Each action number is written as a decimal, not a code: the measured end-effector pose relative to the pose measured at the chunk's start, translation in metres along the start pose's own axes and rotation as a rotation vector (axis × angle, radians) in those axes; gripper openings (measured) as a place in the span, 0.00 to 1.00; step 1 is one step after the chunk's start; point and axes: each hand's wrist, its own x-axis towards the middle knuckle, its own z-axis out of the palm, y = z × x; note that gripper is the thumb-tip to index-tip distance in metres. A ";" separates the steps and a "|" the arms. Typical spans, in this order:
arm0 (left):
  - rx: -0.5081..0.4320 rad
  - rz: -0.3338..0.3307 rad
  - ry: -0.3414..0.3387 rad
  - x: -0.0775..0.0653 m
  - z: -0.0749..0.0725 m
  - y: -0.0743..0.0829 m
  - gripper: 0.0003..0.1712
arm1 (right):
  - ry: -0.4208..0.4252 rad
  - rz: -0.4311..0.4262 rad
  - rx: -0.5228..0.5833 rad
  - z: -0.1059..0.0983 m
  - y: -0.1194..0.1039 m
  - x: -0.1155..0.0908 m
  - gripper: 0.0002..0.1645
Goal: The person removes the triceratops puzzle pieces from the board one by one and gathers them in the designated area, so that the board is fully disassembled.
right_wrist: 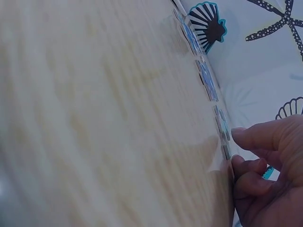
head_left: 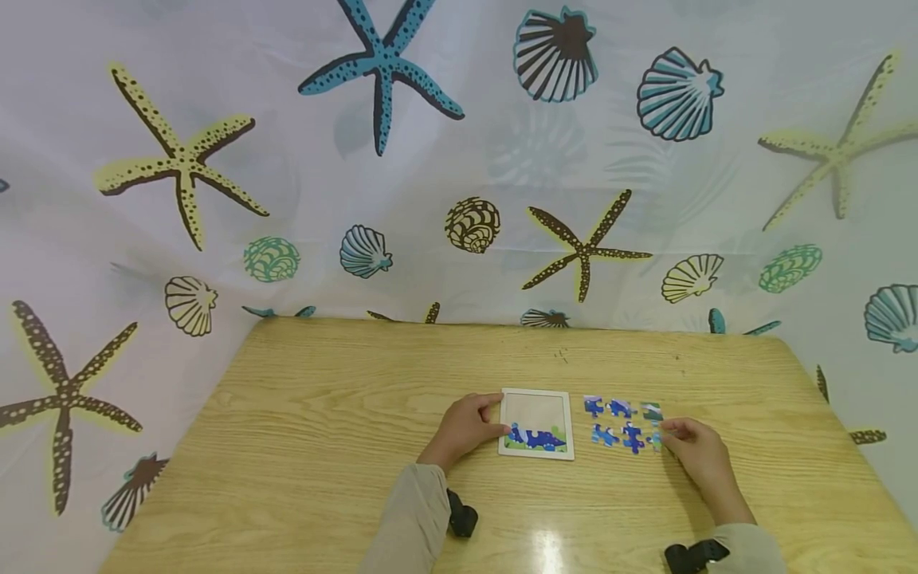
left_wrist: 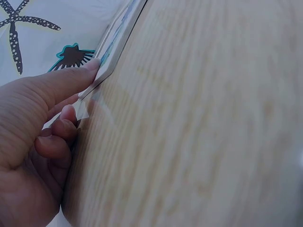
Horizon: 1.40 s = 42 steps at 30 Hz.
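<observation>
A square puzzle tray (head_left: 536, 391) with a white frame lies on the wooden table. Blue and green dinosaur artwork fills its lower part; bare backing shows above. My left hand (head_left: 466, 429) grips the tray's left side, thumb low and index finger near the top corner. In the left wrist view, the thumb presses on the rim (left_wrist: 112, 65) and the other fingers curl below. Right of the tray, loose jigsaw pieces (head_left: 633, 438) lie in two rows. My right hand (head_left: 699, 453) pinches the right end piece (head_left: 653, 440) of the near row, its fingertips partly covering it.
The wooden table (head_left: 308, 430) extends around the tray and pieces. A white cloth (head_left: 430, 175) printed with starfish and shells hangs behind and along both sides. Each wrist carries a black camera mount, as at the left sleeve (head_left: 412, 518).
</observation>
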 end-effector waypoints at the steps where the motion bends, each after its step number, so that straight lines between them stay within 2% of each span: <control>1: -0.001 0.001 0.001 0.000 0.000 0.000 0.34 | 0.001 0.000 0.000 0.000 0.000 0.000 0.16; 13: -0.014 0.000 -0.008 -0.001 0.000 -0.001 0.34 | 0.014 0.025 0.027 0.003 -0.001 -0.002 0.19; 21: -0.021 -0.001 -0.005 -0.002 0.000 0.000 0.34 | -0.022 0.021 0.085 0.013 -0.019 -0.005 0.17; 28: -0.034 -0.012 -0.003 -0.002 -0.002 0.003 0.33 | -0.072 -0.058 0.104 0.036 -0.044 -0.006 0.14; 33: -0.029 -0.014 0.000 -0.003 -0.002 0.004 0.33 | -0.138 -0.109 0.169 0.059 -0.065 -0.008 0.12; 42: -0.018 -0.014 0.009 -0.003 -0.002 0.005 0.31 | -0.211 -0.142 0.201 0.098 -0.091 -0.008 0.09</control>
